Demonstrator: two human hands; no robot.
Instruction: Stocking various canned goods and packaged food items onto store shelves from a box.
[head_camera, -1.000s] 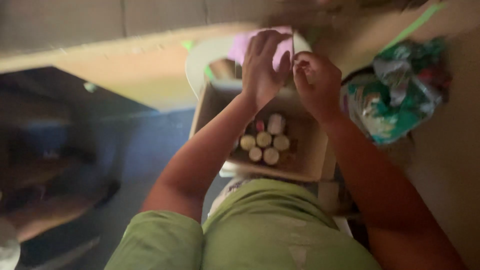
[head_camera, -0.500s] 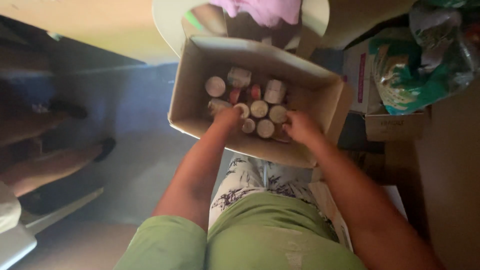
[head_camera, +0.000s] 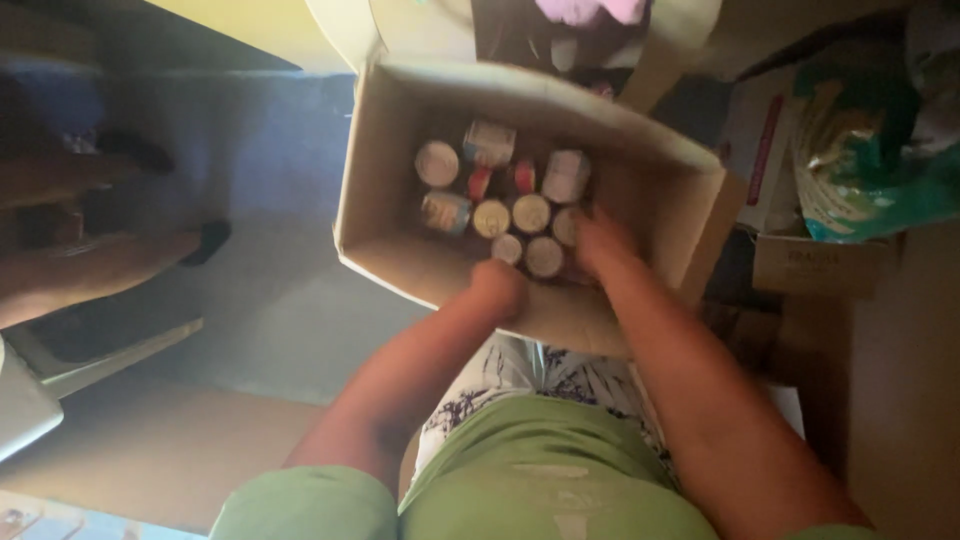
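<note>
Both grips (head_camera: 545, 262) deep in box (head_camera: 380, 190)

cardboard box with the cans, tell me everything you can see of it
The cardboard box is plain brown, open at the top, with its flaps folded outward. It sits low in front of the person, turned at an angle in the view. Inside, small round cans are packed close together, most upright with pale lids showing, a few tipped. The left hand and the right hand both reach in at the near side, among the cans.
</note>
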